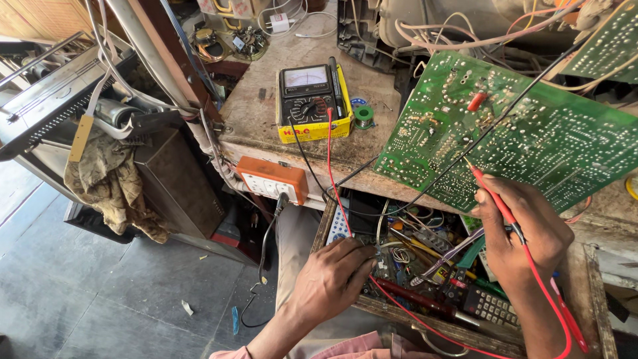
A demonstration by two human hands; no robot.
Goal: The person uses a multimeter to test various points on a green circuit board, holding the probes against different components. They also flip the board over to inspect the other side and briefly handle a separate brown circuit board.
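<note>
A red test probe [492,193] touches the solder side of a green circuit board [518,126], which lies tilted over the front edge of the workbench [266,113] toward its right end. The person's right hand [525,233] is closed around the probe's shaft in a pen-like grip, the tip set near the board's lower edge, and the red lead [541,282] trails down past the wrist. A black lead [505,110] crosses the board diagonally. The left hand [332,279] reaches into the open wooden drawer [591,299] below the bench edge, fingers curled down among loose wires, tools and remote controls [492,307]; whether they grasp anything cannot be told. An analogue multimeter in a yellow case [312,103] sits farther back on the bench, left of the board, with a small spool of solder [363,114] just beside it. An orange socket box [272,179] hangs at the front edge of the bench.
</note>
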